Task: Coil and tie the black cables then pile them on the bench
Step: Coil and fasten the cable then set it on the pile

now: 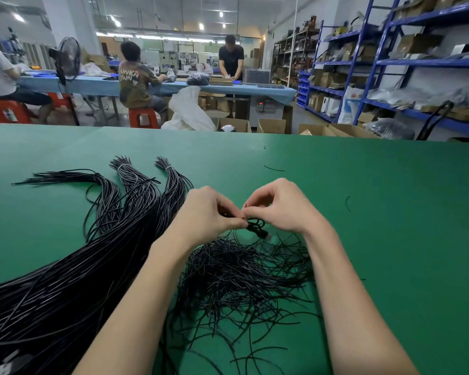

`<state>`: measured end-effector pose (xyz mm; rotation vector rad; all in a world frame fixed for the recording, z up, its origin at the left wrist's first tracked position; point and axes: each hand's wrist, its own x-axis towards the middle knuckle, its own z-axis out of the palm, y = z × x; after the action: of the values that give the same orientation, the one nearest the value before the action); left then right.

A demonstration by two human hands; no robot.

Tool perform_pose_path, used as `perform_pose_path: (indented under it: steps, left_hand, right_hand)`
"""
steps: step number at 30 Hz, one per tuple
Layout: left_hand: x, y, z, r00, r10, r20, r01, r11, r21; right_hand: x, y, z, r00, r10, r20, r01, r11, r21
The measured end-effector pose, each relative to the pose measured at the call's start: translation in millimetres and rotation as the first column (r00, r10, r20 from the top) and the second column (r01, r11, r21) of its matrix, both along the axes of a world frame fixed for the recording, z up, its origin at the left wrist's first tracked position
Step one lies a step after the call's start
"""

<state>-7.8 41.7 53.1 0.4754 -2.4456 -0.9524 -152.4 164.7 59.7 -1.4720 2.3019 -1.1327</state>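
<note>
Left hand [209, 209]: fingers curled, thumb and fingertips pinching a small black coil [255, 224] from its 9 o'clock side.
Right hand [279, 205]: fingers bent, pinching the same coil from 3 o'clock; the two hands meet fingertip to fingertip above it.
Coil: a small looped cable held just over the table [377, 239], at about the middle of the view; one end hangs down toward 5 o'clock.
Loose ties [241, 280]: a tangled heap of thin black strands lying on the table directly under the hands, at 6 o'clock of the coil, between the two forearms.
Cables [65, 280]: a thick sheaf of long black cables lying flat, running from 7 o'clock up toward 11 o'clock, touching the left forearm's side of the heap.
Bundles [127, 171]: at the far end the sheaf splits into three tails; two are bound with pale bands near their tips, the third at 10 o'clock spreads loose.
Scraps [274, 168]: a few short black bits lie apart on the green surface at 1 and 3 o'clock.
Room: beyond the table, people [136, 77] sit or stand at a blue bench; a fan [68, 59] stands at 11 o'clock, blue shelves [390, 60] at 2 o'clock, cartons [271, 125] on the floor.
</note>
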Motion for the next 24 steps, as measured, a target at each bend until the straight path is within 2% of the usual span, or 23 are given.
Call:
perform_pose_path:
  steps: [4,7,9,11,13,16,18,21,24]
  left_hand:
    - [-2.7,-1.1,-6.1,0.973,0.190,-0.132,-0.164,0.968,0.188]
    - [-2.9,-2.9,-9.0,0.959,0.236,-0.158,-0.169,0.921,0.350]
    - [-2.6,-1.7,-8.7,0.953,0.248,-0.175,-0.163,0.904,0.395]
    - [-4.0,-1.9,-8.7,0.941,0.282,-0.185,-0.212,0.921,0.326]
    - [-5.8,-0.3,-6.7,0.930,0.310,-0.199,-0.274,0.943,0.188]
    - [-8.2,4.7,-4.5,0.928,0.282,-0.245,-0.275,0.959,0.065]
    - [-8.9,8.1,-3.7,0.929,0.248,-0.275,-0.260,0.966,-0.007]
    - [-10.7,8.8,-4.4,0.931,0.215,-0.295,-0.241,0.969,-0.054]
    - [-10.8,8.8,-6.1,0.944,0.174,-0.279,-0.196,0.979,-0.054]
  right_hand:
    - [9.9,-4.6,-5.9,0.990,-0.084,-0.113,0.060,0.978,-0.200]
    - [12.3,-4.1,-6.8,0.986,-0.076,-0.152,0.039,0.972,-0.231]
    - [11.5,-2.9,-5.4,0.986,-0.063,-0.155,0.029,0.976,-0.217]
    - [10.3,-1.7,-6.6,0.990,-0.045,-0.132,0.020,0.983,-0.182]
    - [9.4,-0.8,-8.8,0.999,-0.021,-0.031,0.017,0.990,-0.142]
    - [9.6,0.0,-8.4,0.938,0.053,0.342,0.017,0.980,-0.198]
    - [8.2,0.5,-8.3,0.873,0.104,0.476,0.030,0.964,-0.265]
    - [7.7,1.7,-8.3,0.812,0.140,0.567,0.035,0.958,-0.286]
    - [2.1,5.2,-8.5,0.808,0.134,0.574,0.022,0.967,-0.255]
